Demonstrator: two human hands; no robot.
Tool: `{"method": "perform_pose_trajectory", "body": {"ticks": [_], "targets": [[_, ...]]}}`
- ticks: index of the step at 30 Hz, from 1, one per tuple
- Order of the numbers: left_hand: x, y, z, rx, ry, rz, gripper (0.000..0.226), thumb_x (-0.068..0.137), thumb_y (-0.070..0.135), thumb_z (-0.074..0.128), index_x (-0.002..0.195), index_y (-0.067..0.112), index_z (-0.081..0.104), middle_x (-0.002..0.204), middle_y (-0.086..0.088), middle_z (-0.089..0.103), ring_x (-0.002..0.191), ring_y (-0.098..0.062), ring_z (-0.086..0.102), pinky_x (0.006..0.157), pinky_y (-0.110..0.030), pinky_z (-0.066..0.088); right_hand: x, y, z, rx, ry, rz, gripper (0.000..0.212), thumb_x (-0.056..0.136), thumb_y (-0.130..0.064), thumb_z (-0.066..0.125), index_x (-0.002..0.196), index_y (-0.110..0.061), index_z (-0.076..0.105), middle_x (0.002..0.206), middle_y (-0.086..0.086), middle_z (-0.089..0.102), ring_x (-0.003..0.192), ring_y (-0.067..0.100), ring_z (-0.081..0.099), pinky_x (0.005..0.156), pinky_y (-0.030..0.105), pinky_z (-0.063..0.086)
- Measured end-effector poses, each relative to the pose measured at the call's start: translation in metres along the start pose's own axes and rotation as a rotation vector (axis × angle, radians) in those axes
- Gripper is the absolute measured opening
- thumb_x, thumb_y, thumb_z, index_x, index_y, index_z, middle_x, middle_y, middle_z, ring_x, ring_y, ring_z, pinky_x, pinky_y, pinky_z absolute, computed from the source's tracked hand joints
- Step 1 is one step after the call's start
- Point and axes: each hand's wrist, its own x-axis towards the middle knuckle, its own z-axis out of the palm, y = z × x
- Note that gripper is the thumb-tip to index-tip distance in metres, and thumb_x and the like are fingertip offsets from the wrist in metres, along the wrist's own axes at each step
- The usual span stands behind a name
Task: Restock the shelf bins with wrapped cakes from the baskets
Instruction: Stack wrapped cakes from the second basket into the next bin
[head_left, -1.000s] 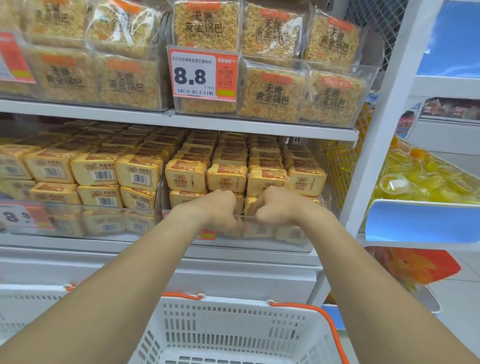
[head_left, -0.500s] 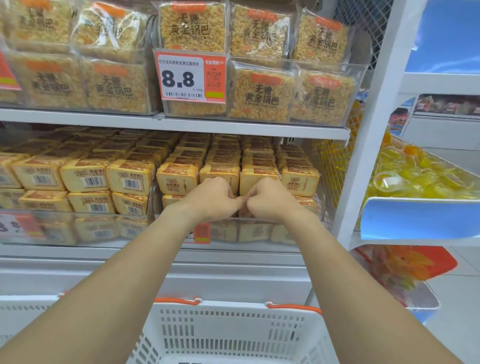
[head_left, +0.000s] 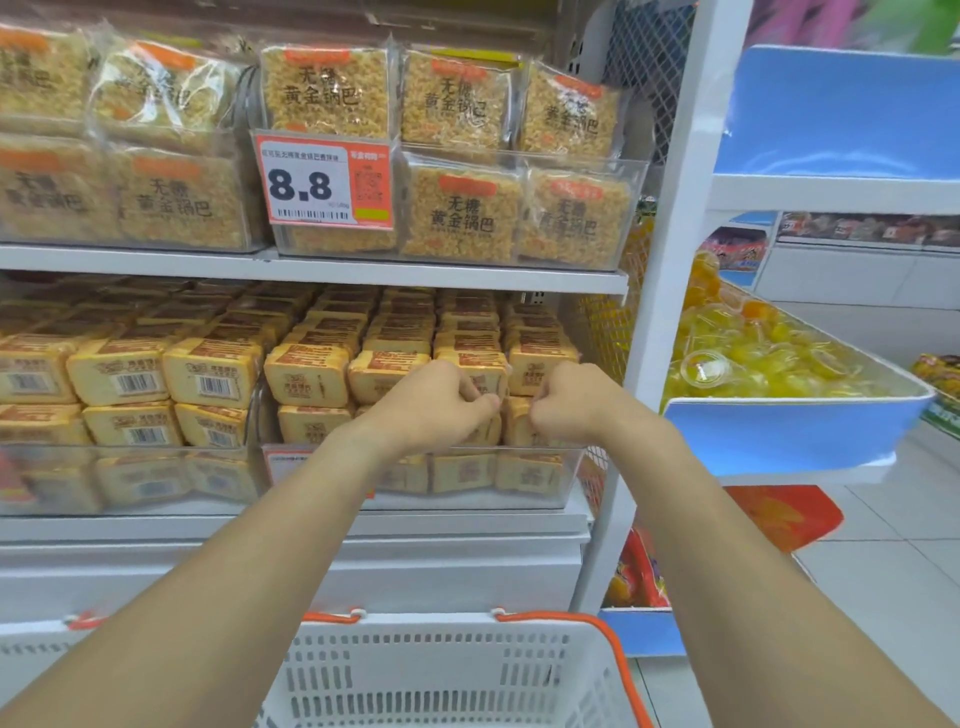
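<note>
left bin (head_left: 130, 467): clear one, packed with yellow wrapped cakes, barcodes facing out

left hand (head_left: 434, 402): fingers curled at the front row of the right bin, looks like it's pinching a wrapped cake (head_left: 480, 376) at its lower edge

right hand (head_left: 576, 400): also curled, knuckles up, on the cake (head_left: 537, 364) just beside; can't tell what it's gripping

right bin (head_left: 566, 478): clear, cakes stacked full

basket (head_left: 441, 675): white with orange handles, below both arms
</note>
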Motion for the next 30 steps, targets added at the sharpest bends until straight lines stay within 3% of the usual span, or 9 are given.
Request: {"method": "perform_pose_trajectory", "body": {"ticks": [4,8,12,15,18,20,23,26,30], "targets": [[-0.001,0.006,0.005,0.012,0.006,-0.012,0.039,0.097,0.042,0.062,0.089,0.006,0.076,0.082,-0.016,0.076,0.081,-0.027,0.071,0.075,-0.037,0.057,-0.001,0.001,-0.004,0.011,-0.068,-0.001,0.017,0.079,-0.017,0.051,0.066,-0.008,0.057,0.069,0.009,0.056,0.071,0.029,0.054,0.06,0.032,0.043],[-0.016,0.006,0.001,0.052,-0.005,0.004,0.026,0.096,0.042,0.064,0.097,0.017,0.072,0.088,-0.004,0.075,0.086,-0.017,0.068,0.078,-0.035,0.057,-0.003,0.007,-0.012,0.006,-0.104,-0.028,0.037,0.085,-0.007,0.052,0.117,0.008,0.064,0.108,0.025,0.068,0.101,0.038,0.064,0.081,0.046,0.055],[-0.045,-0.001,-0.01,0.021,0.018,0.106,0.023,0.098,0.033,0.063,0.115,0.018,0.067,0.104,0.007,0.067,0.097,-0.007,0.061,0.084,-0.024,0.05,-0.009,-0.001,-0.015,-0.084,-0.017,-0.086,0.027,0.092,-0.012,0.052,0.106,0.003,0.069,0.102,0.021,0.071,0.097,0.035,0.065,0.077,0.043,0.055],[-0.067,-0.008,-0.039,-0.031,0.083,0.093,0.016,0.098,0.028,0.062,0.1,0.015,0.072,0.088,0.004,0.069,0.083,-0.01,0.063,0.071,-0.026,0.05,-0.023,-0.027,-0.011,-0.068,0.068,-0.218,0.014,0.09,-0.013,0.057,0.095,-0.013,0.07,0.083,-0.001,0.067,0.085,0.021,0.064,0.067,0.028,0.049],[-0.08,-0.036,-0.081,0.122,0.007,-0.098,0.029,0.099,0.029,0.057,0.082,0.009,0.07,0.077,-0.005,0.07,0.068,-0.017,0.065,0.065,-0.033,0.054,-0.041,-0.073,0.016,0.12,0.061,-0.386,0.016,0.089,-0.01,0.061,0.091,-0.021,0.071,0.078,-0.011,0.066,0.075,0.004,0.061,0.061,0.013,0.043],[-0.088,-0.069,-0.105,0.289,-0.076,-0.256,0.026,0.096,0.023,0.056,0.075,0.009,0.062,0.072,-0.006,0.067,0.062,-0.02,0.064,0.061,-0.034,0.054,-0.044,-0.108,0.041,0.22,0.004,-0.483,0.017,0.089,-0.008,0.061,0.094,-0.022,0.07,0.086,-0.008,0.069,0.083,0.006,0.063,0.071,0.017,0.049],[-0.096,-0.122,-0.133,0.421,0.006,-0.429,0.017,0.092,0.017,0.056,0.076,0.014,0.053,0.086,-0.009,0.067,0.072,-0.024,0.059,0.066,-0.033,0.048,-0.03,-0.161,0.073,0.228,-0.054,-0.574,0.021,0.09,-0.007,0.058,0.104,-0.019,0.068,0.096,-0.005,0.068,0.093,0.011,0.061,0.081,0.025,0.051],[-0.097,-0.161,-0.148,0.416,0.136,-0.459,0.023,0.091,0.017,0.053,0.069,0.019,0.049,0.083,-0.008,0.063,0.08,-0.028,0.056,0.077,-0.037,0.052,-0.009,-0.209,0.093,0.154,-0.086,-0.606,0.027,0.089,-0.005,0.057,0.11,-0.012,0.071,0.105,0.002,0.07,0.102,0.018,0.062,0.089,0.033,0.054],[-0.096,-0.197,-0.147,0.345,0.133,-0.414,0.017,0.094,0.019,0.052,0.087,0.011,0.065,0.088,-0.011,0.067,0.083,-0.03,0.061,0.07,-0.034,0.048,0.014,-0.243,0.117,-0.014,-0.23,-0.621,0.033,0.083,0.003,0.055,0.11,-0.007,0.072,0.106,0.005,0.068,0.102,0.022,0.064,0.09,0.037,0.057]]}}
